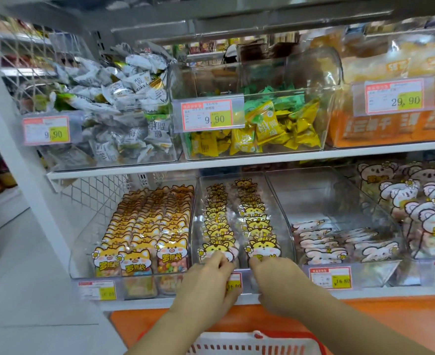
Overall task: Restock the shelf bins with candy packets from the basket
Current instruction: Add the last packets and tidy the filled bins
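Upper shelf, three clear bins: grey-white wrapped candies (114, 98), heaped; yellow and green packets (270, 124), low; orange packs (390, 124). Lower shelf, left to right: left bin (83, 242) with three full rows of orange fox packets (147, 226); middle bin (283, 226) with two rows of yellow packets (252, 221); third bin (339, 201) with two low stacks of pale packets (321, 242); koala packets (421, 208) far right. Left hand (208, 275) pinches the left row's front packet (215, 248), thumb on the bin's front. Right hand (278, 278) reaches the right row's front; its grasp cannot be told. One basket (237, 345) sits near, below the hands.
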A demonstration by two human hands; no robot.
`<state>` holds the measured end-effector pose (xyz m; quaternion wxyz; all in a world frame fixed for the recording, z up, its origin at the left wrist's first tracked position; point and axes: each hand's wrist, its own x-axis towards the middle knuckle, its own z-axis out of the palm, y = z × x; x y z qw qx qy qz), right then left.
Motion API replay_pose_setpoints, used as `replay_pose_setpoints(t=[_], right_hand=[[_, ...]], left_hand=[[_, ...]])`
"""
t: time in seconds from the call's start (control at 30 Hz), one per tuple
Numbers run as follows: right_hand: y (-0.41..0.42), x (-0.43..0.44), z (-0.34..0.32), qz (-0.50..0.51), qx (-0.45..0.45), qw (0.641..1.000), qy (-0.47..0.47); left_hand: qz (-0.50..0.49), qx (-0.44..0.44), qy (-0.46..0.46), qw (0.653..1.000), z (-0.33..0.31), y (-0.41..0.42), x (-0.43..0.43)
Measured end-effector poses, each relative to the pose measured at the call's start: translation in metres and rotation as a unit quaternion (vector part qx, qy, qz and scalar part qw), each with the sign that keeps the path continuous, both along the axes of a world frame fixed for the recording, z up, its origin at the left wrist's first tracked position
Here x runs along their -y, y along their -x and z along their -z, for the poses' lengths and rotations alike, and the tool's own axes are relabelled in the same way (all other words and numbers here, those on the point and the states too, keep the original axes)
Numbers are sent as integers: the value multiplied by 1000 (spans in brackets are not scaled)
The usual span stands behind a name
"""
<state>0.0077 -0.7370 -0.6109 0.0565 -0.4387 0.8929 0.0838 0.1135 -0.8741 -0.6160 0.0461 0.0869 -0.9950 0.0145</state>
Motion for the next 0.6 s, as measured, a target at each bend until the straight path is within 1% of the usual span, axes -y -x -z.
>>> replay_pose_setpoints(t=[0.03, 0.1, 0.2, 0.27, 0.33, 0.4, 0.47, 0.53, 0.6], right_hand=[[-2, -2, 2, -5, -12, 1000, -4], [-4, -7, 3, -8, -23, 1000, 20], [-7, -14, -3, 8, 0, 997, 83], [-15, -11, -9, 8, 17, 990, 138], [-31, 3, -22, -26, 18, 978, 207], [-50, 25, -35, -69, 34, 963, 257], [-67, 55, -38, -94, 65, 956, 272], [-79, 87, -32, -94, 77, 964, 235], [-86, 114, -22, -82, 69, 976, 188]], left_hand=[[3, 5, 2, 1000, -1, 0, 0], [20, 15, 17, 1000, -4, -3, 4], [47, -13, 29, 998, -1, -9, 17], [83, -70, 29, 994, 4, -21, 26], [107, -151, 26, 982, 7, -39, 38], [82, -193, 14, 978, 10, -60, 59], [19, -203, -5, 979, 12, -78, 85], [-42, -202, -23, 978, 14, -93, 113], [-89, -174, -27, 980, 15, -103, 136]])
